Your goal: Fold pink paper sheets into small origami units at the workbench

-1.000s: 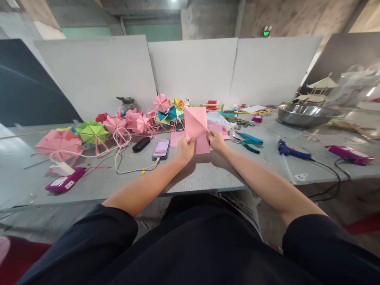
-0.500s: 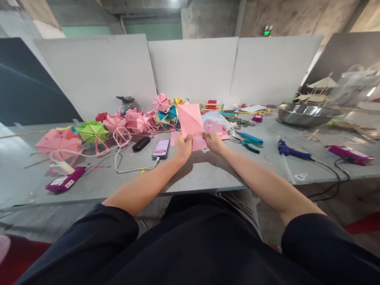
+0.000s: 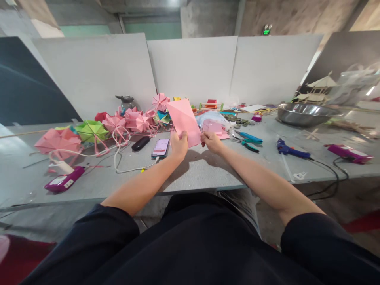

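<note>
- With my left hand, I am clamping the pink paper sheet between thumb and fingers, holding it tilted above the worktop.
- My right hand is closing its fingertips on the sheet's right edge.
- A phone is lying just left of my left hand, with paper umbrellas standing farther left and beyond.
- Pliers and, farther off, a blue glue gun are lying right of my right hand.
</note>
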`<state>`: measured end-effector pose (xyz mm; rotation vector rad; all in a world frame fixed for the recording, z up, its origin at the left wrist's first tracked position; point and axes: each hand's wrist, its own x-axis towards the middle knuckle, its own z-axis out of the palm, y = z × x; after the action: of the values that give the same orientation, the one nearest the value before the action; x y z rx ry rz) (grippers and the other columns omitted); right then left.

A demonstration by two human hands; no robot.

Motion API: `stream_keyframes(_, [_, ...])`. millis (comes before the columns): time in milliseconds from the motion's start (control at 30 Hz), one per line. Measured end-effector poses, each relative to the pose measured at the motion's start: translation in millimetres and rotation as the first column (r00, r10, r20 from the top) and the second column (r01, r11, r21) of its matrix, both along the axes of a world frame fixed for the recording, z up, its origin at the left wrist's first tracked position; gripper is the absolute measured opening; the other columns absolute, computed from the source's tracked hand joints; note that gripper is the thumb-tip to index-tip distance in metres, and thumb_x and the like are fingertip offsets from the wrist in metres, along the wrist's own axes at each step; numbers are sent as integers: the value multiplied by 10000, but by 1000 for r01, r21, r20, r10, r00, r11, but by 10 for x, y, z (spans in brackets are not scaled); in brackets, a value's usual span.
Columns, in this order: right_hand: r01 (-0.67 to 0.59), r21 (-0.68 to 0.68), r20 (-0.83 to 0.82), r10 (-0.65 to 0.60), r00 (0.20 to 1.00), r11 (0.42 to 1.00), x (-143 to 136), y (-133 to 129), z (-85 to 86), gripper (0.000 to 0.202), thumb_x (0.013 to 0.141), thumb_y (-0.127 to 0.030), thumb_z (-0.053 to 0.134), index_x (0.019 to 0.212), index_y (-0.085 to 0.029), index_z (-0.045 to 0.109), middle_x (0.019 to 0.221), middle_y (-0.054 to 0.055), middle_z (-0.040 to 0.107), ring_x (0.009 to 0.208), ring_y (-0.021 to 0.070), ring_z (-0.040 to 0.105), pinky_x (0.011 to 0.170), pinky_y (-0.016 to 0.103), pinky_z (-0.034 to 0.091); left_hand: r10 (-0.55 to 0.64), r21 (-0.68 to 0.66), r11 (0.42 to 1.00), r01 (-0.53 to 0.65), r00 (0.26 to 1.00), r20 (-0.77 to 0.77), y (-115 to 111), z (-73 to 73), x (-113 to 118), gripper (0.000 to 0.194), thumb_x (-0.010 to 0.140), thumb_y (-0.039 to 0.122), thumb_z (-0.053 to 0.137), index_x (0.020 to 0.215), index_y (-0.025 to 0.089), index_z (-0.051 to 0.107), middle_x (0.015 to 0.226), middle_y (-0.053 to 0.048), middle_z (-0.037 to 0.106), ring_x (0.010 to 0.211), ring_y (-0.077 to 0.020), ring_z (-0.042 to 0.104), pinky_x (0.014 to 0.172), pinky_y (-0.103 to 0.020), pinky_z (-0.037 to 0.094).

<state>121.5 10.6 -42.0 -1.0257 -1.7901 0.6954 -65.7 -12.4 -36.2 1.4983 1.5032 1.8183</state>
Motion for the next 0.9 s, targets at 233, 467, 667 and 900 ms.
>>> stream_keyframes(233, [-38, -25, -34, 37, 999, 999, 32, 1, 9, 628, 987, -737, 633, 619, -232, 568, 531, 2, 586, 550, 151, 504, 602, 298, 416, -39, -17, 999, 39, 999, 15, 16, 27, -28, 218, 979, 380, 667, 933, 170, 701, 1007, -135, 781, 1064, -316, 731, 947, -407, 583])
stream_keyframes(467, [-71, -78, -202, 54, 978, 994, 67, 112, -5, 761, 836, -968, 613, 607, -252, 496, 569, -3, 535, 597, 165, 526, 607, 310, 466, -307, -67, 949, 309, 951, 32, -69, 50, 39, 180, 907, 325, 767, 946, 149, 771, 1004, -130, 821, 1040, -317, 755, 920, -407, 605])
stream_keyframes(667, [-78, -118, -374, 29, 927, 990, 14, 176, -50, 732, 872, -980, 517, 832, -256, 614, 700, 49, 667, 686, 237, 667, 639, 367, 558, -518, -93, 839, 536, 839, 165, -135, 105, 94, 278, 931, 389, 755, 1089, 161, 747, 1015, -99, 819, 919, -254, 795, 829, -376, 646])
stream_keyframes(900, [-8, -71, -483, -27, 875, 997, 4, 275, -15, 827, 863, -1034, 440, 967, -242, 654, 797, 90, 729, 808, 281, 729, 695, 391, 576, -592, -115, 753, 647, 744, 312, -227, 26, 152, 297, 918, 418, 807, 1071, 200, 676, 1036, -115, 821, 846, -236, 829, 768, -362, 653])
